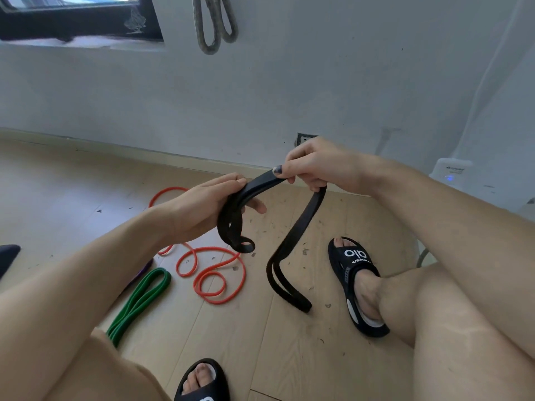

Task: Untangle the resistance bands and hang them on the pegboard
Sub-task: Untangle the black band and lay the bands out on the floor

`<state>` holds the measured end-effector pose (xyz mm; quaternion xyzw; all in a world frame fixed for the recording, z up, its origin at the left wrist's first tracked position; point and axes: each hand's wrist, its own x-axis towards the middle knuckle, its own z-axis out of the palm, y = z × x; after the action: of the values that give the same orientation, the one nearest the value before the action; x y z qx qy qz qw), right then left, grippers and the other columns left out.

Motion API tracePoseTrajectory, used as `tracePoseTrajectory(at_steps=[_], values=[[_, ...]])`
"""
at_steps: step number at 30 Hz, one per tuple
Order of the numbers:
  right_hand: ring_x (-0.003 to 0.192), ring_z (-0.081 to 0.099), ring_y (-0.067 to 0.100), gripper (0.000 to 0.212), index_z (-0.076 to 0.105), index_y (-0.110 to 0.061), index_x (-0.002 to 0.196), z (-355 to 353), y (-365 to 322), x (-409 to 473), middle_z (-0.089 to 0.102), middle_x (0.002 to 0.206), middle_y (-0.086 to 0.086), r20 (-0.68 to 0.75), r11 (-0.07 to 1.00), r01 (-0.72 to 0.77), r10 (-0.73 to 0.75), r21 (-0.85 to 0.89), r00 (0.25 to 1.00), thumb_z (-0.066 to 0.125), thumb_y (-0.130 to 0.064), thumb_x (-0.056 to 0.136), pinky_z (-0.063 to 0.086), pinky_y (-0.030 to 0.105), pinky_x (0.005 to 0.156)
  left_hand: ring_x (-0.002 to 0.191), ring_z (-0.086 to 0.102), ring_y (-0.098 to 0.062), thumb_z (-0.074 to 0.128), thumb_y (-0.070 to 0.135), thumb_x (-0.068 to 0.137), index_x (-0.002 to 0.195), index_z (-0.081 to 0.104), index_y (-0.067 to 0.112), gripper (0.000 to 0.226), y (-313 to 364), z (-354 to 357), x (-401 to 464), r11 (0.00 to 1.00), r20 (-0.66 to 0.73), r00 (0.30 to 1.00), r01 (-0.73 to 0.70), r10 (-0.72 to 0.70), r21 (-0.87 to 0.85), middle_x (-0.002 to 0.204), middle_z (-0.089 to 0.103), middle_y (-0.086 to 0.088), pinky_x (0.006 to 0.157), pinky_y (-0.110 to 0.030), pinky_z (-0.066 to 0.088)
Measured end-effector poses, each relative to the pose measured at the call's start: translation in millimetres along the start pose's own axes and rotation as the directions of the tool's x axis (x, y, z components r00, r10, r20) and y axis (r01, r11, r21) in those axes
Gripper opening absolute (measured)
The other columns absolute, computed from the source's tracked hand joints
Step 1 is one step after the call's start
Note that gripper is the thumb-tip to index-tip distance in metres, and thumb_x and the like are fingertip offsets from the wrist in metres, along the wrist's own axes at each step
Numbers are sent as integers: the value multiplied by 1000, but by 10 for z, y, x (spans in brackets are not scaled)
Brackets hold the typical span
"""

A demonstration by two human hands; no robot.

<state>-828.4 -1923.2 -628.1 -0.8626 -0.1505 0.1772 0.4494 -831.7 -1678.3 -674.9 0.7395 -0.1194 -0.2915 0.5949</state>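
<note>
Black rubber: a sandal [359,287] planted on the floor [289,357]. Green band [139,302] and orange band [214,273] lie loose toward the floor's left. Above them, left hand [202,209] cradles the black band [292,241] near a twisted loop; right hand [315,163] pinches it higher up. Step: untangling. Next, judged: feed the twist out. Grey band [214,24] already hangs on the wall.

A room in a home: wood-plank floor [289,357], white wall [289,82], window [72,21] far left, slippers [357,285].
</note>
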Motion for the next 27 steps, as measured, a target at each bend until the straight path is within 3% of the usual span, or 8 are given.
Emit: tracePoseTrajectory(at_steps=[3, 9, 13, 18, 21, 24, 27], values=[[54, 31, 16, 31, 61, -5, 75, -10, 7, 9, 36, 55, 0, -14, 1000, -10, 10, -3, 1000, 66, -27, 96, 31, 32, 58, 82, 43, -30, 36, 32, 109, 115, 56, 15, 27, -5, -23, -13, 1000, 29, 999, 23, -23, -8, 93, 72, -8, 71, -32, 45], [54, 32, 16, 29, 60, -5, 74, -68, 65, 10, 36, 57, 4, -26, 1000, -20, 20, 0, 999, 66, -24, 94, 34, 30, 59, 86, 48, -26, 41, 33, 109, 99, 61, 18, 27, -52, -12, -11, 991, 28, 1000, -2, -2, 135, 87, 66, -1, 82, -38, 38], [59, 44, 17, 32, 63, -4, 75, -66, 98, 13, 48, 58, 5, -8, 999, -11, 10, -45, 1000, 64, -27, 96, 39, 30, 68, 82, 49, -24, 46, 38, 108, 92, 65, 25, 28, -55, -22, -4, 954, -78, 992, -71, 97, 291, 85, 68, 3, 78, -37, 39], [69, 55, 20, 30, 72, -3, 92, 2, 56, 31, 68, 74, 4, 58, 999, 6, -4, -40, 998, 58, -28, 100, 45, 29, 68, 71, 52, -16, 51, 39, 106, 100, 62, 15, 27, -12, 51, 25, 916, -144, 973, -110, 178, 386, 76, 69, 6, 70, -30, 42], [63, 50, 18, 36, 74, -7, 91, 141, 35, 77, 60, 67, 0, 111, 995, 1, 10, -96, 994, 62, -40, 98, 43, 29, 63, 71, 58, -29, 57, 37, 103, 108, 56, 17, 20, 40, 111, 25, 937, -154, 966, -150, 206, 314, 76, 74, -1, 68, -39, 46], [56, 41, 13, 31, 71, -7, 86, 176, 16, 101, 48, 60, -3, 107, 999, -8, 13, -53, 994, 65, -34, 98, 38, 24, 55, 77, 63, -37, 53, 37, 104, 110, 60, 18, 21, 66, 137, 2, 932, -122, 971, -156, 205, 327, 80, 75, -2, 76, -47, 53], [55, 33, 12, 26, 65, -6, 80, 112, 5, 104, 40, 59, -2, 60, 999, 10, -12, 40, 998, 64, -24, 99, 32, 23, 52, 90, 69, -24, 41, 37, 108, 109, 69, 23, 31, 53, 115, -25, 928, -30, 986, -147, 166, 342, 91, 75, 1, 87, -38, 56]])
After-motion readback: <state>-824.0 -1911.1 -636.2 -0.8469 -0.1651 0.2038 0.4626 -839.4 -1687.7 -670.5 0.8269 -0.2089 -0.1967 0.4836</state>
